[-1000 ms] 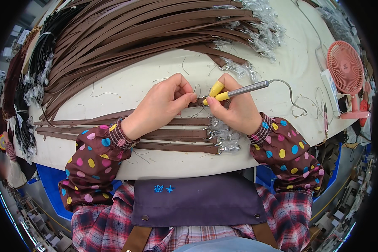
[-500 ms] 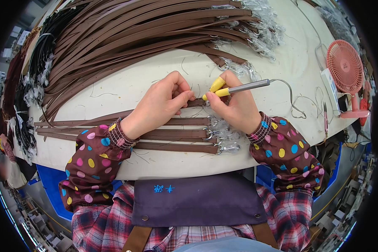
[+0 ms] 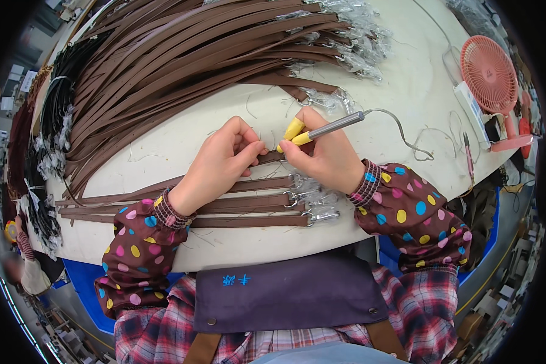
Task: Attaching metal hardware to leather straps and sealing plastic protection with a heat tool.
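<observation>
My left hand (image 3: 218, 161) is closed at the end of a brown strap (image 3: 274, 157), thumb and forefinger pinched at its edge; a thin thread may be between them, too fine to tell. My right hand (image 3: 330, 159) grips a corded pen-like tool (image 3: 337, 125) with a grey barrel and yellow front. Its tip is hidden by the fingers close to the strap. A yellow finger cover (image 3: 294, 128) sits on one right finger. Nearer me, several more brown straps (image 3: 249, 208) lie side by side, their metal clasps (image 3: 292, 198) in clear plastic.
A big pile of brown straps (image 3: 188, 67) covers the table's far left, its plastic-wrapped clasps (image 3: 364, 48) toward the right. Black straps (image 3: 57, 115) hang in bundles at the left edge. A pink fan (image 3: 489, 73) and a pointed tool (image 3: 468, 155) are at right. Loose threads dot the white tabletop (image 3: 406, 115).
The view has shifted slightly, moving the table scene a little in the picture. Both hands keep their holds at the strap end, the right with the corded tool.
</observation>
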Available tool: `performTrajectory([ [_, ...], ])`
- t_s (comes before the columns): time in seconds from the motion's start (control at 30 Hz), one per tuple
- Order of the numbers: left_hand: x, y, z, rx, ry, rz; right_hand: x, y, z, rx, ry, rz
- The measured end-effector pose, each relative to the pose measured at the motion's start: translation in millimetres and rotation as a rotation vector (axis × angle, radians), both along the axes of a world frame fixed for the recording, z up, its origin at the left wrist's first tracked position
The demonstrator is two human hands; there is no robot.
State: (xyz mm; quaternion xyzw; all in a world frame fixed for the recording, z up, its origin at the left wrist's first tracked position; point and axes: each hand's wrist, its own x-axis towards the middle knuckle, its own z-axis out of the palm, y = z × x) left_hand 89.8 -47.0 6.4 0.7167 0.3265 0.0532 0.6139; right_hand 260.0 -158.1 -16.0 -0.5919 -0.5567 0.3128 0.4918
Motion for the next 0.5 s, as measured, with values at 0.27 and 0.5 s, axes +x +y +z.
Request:
performTrajectory([
  [0.27, -0.5, 0.0, 1.0, -0.027, 0.002, -0.002, 0.2, 0.5, -2.3, -0.001, -0.005, -0.002],
  [0.5, 0.7, -1.5, 1.2, -0.005, -0.016, 0.014, 0.0, 0.2, -0.1, -0.001, -0.01, -0.009],
])
